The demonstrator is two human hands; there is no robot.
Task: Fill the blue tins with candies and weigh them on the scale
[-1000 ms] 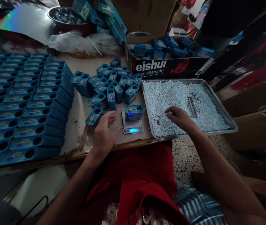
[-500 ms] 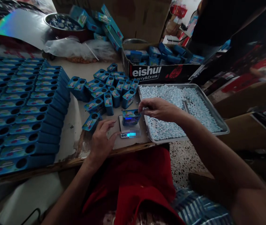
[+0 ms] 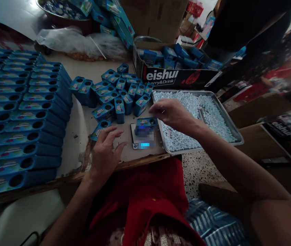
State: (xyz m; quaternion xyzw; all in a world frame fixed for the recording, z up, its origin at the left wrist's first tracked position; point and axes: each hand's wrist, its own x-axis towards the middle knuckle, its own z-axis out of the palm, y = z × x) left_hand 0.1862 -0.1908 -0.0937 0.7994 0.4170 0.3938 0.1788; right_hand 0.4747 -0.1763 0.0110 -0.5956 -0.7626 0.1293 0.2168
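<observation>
A blue tin [image 3: 145, 125] sits on the small scale [image 3: 142, 140]. The right hand [image 3: 171, 112], fingers pinched, hovers just above it; the left hand [image 3: 105, 152] rests spread beside it. Pinched tablets could miss the hole and scatter.

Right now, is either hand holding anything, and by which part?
The left hand holds nothing, fingers spread beside a lying tin. The right hand hovers pinched above the tin on the scale; whether it pinches any candy cannot be told.
</observation>
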